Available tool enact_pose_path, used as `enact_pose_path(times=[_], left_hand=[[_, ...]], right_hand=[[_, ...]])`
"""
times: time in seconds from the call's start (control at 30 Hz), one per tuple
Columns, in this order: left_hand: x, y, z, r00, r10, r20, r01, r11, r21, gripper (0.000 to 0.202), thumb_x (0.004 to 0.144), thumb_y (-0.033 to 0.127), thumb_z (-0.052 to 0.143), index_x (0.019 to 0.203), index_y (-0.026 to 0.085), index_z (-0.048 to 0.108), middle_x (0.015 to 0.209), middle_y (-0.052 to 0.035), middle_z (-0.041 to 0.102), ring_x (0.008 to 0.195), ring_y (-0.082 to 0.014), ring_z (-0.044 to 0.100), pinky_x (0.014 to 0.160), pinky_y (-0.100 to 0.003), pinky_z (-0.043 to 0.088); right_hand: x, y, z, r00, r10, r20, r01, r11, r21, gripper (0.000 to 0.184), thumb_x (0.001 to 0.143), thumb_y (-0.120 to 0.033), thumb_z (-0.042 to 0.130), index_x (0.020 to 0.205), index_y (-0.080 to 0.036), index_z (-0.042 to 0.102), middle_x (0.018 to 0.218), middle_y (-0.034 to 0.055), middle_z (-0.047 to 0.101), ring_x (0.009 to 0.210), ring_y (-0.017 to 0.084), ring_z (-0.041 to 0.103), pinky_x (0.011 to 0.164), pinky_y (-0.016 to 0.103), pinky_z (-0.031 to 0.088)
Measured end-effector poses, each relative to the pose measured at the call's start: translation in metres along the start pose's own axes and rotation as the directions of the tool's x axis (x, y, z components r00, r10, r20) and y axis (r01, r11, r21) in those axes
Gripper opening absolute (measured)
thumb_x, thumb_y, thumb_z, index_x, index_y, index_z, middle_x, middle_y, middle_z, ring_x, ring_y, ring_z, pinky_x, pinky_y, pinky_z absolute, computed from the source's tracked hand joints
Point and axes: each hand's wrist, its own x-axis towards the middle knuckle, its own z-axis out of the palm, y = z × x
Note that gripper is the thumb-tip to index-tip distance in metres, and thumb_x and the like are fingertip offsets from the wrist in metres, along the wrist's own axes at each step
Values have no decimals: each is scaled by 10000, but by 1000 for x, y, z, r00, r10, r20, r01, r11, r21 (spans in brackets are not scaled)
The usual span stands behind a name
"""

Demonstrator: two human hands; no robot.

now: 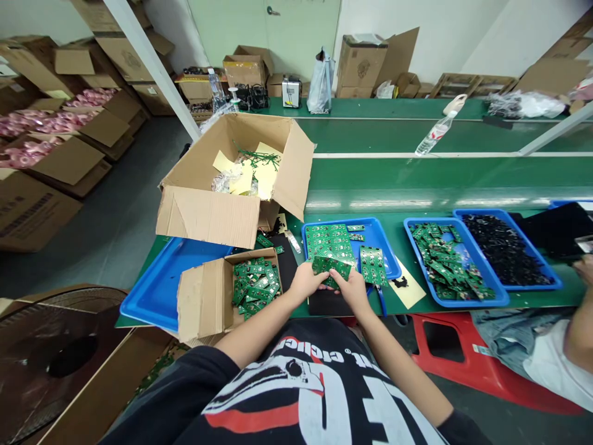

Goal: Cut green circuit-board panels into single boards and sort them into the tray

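My left hand (304, 281) and my right hand (353, 285) both grip a green circuit board panel (332, 266) at the near edge of the green bench. Just beyond it a blue tray (378, 240) holds stacked green panels (328, 241). A small cardboard box (204, 296) to the left of my hands is full of small green boards (256, 285). A black mat (327, 303) lies under my hands.
A large open carton (208, 213) with yellow sheets stands at the back left, over a blue tray (157, 290). Right of me are a blue tray of green boards (482, 296) and one of black parts (504, 247). Another person's hand (584, 269) shows at the right edge. A red stool (463, 358) stands below.
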Motion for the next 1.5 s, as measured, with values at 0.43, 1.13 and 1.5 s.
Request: enact_pose_path(times=[0.43, 1.13, 1.5], left_hand=[[8, -9, -20, 996, -73, 46, 78, 989, -123, 378, 775, 458, 497, 932, 114, 508, 660, -54, 663, 444, -119, 595, 403, -210, 452], [1, 6, -15, 972, 208, -111, -205, 978, 38, 330, 778, 521, 398, 788, 193, 431, 489, 61, 493, 364, -107, 488, 330, -206, 335], [10, 3, -4, 898, 364, -246, -222, 859, 462, 359, 808, 372, 415, 524, 200, 280, 454, 75, 263, 445, -89, 295, 475, -237, 203]], right_hand=[[36, 18, -25, 991, 130, 28, -123, 974, -189, 211, 746, -442, 463, 762, -242, 400, 533, -25, 554, 391, 173, 555, 398, 286, 405], [24, -31, 8, 958, -46, 285, 115, 966, -231, 386, 805, -561, 317, 706, -207, 437, 493, -11, 512, 431, 162, 532, 417, 262, 400], [17, -8, 30, 963, -265, -36, 230, 888, -397, 306, 813, -451, 338, 616, -219, 362, 518, -20, 449, 481, 150, 466, 491, 268, 351]])
